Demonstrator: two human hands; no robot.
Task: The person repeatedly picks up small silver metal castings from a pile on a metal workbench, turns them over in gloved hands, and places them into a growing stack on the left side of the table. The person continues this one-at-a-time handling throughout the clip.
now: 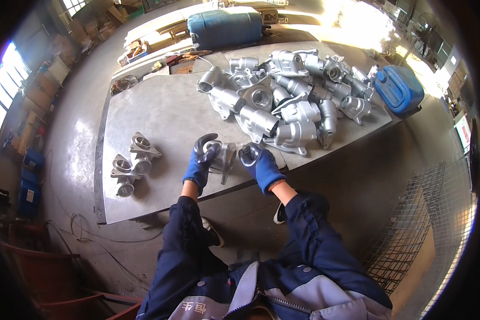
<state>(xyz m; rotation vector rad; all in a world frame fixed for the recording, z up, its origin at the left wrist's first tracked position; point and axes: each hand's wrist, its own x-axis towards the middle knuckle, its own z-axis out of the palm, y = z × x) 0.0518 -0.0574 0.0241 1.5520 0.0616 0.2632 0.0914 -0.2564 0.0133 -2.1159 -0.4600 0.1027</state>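
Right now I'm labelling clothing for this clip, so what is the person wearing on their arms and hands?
Both forearms are in dark navy long sleeves. The left hand and the right hand wear blue gloves with dark grey coated fingers; an orange cuff edge shows at the right wrist.

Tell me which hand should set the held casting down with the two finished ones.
Left, probably. The left hand grips the casting on the side nearer the two castings; the right hand sits toward the big pile.

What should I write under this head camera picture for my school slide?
Left hand and right hand in blue gloves hold a metal casting at a steel table near a heap of castings.
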